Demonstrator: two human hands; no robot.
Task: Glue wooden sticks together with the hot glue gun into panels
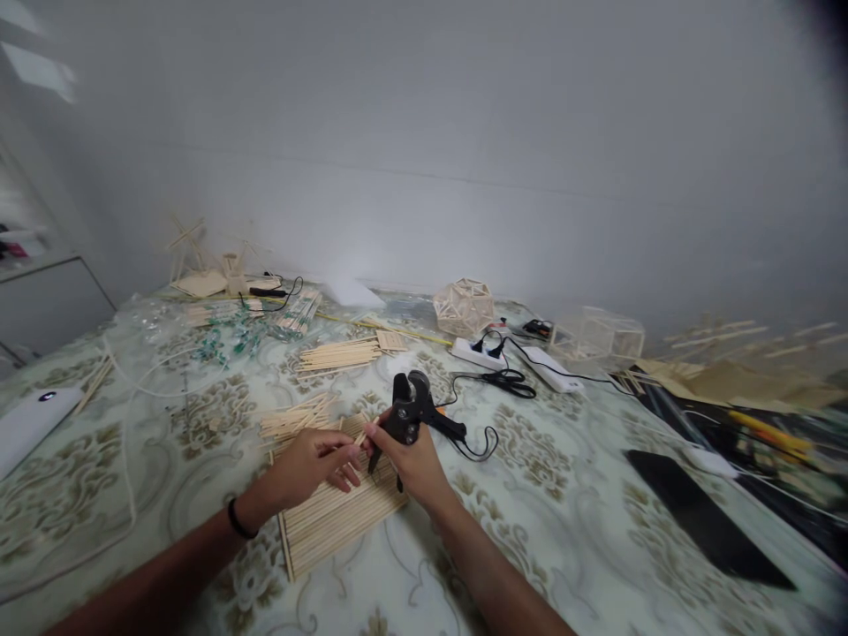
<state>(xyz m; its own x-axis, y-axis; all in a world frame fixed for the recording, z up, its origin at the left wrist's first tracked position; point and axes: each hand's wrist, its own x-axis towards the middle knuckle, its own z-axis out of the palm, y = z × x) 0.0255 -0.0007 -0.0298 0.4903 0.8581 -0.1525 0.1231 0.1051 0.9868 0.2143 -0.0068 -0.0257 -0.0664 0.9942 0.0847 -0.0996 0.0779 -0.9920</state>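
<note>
My right hand (412, 459) is wrapped round a black hand cutter (405, 411) with round metal bolts, its handles pointing down. By its thumb and fingertips shows the end of a thin wooden stick (361, 435). My left hand (314, 468), a black band on the wrist, is just left of it, with fingers loosely apart and tips close to the stick; I make out no grip on it. Under both hands lies a flat panel (337, 530) of wooden sticks set side by side. A loose pile of sticks (298, 415) lies at its far edge.
Behind are a stick bundle (337, 355), a corded black tool (454, 426) and a power strip (477, 353). Stick frames (464, 305) stand near the wall. A black phone-like slab (706, 517) lies right; a white device (36, 428) lies left beside a cable.
</note>
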